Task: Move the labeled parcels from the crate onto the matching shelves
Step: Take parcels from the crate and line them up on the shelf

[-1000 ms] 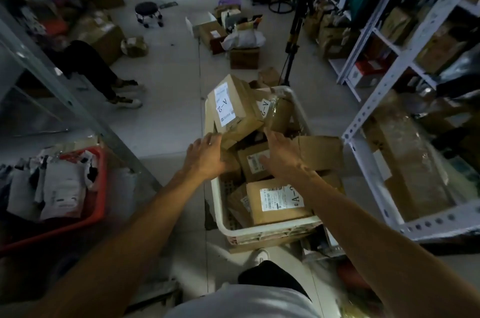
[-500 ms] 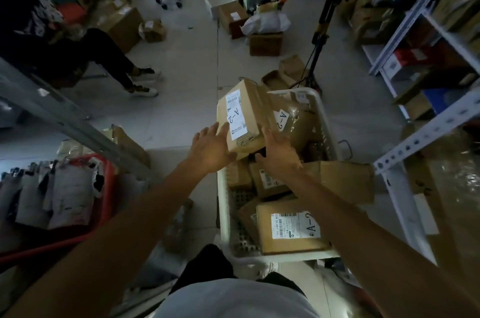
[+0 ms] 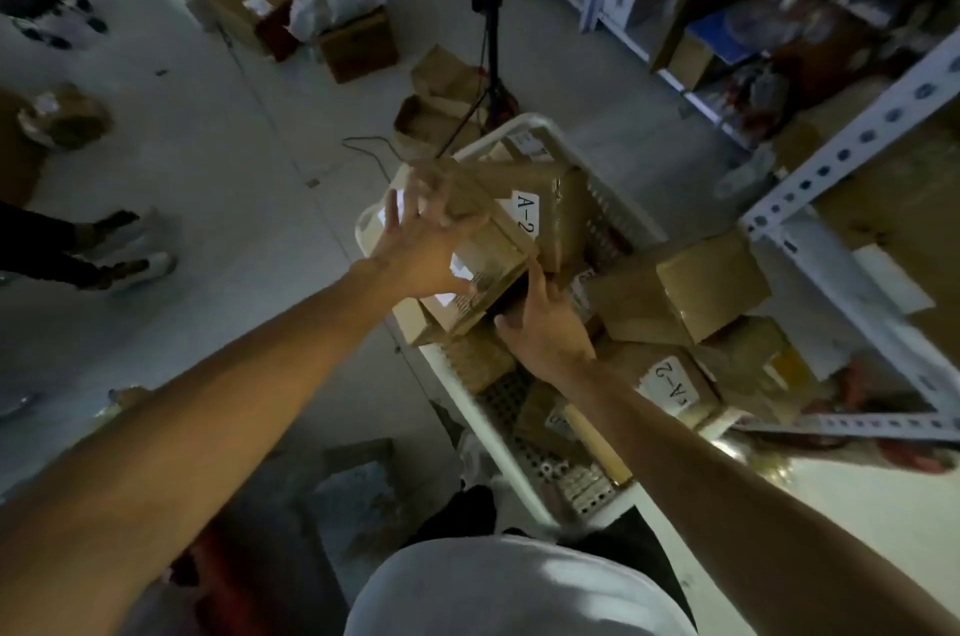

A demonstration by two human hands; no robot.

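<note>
Parcel (image 3: 483, 219): stiff "A-2" cardboard box, seemingly light — support its underside.
Hands: left (image 3: 421, 245) grips near edge; right (image 3: 545, 328) cups beneath.
Crate (image 3: 488, 422): more parcels inside.

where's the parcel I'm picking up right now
In the head view, centre frame: the cardboard parcel sits between your left hand and right hand, above the white crate's far end.
</note>
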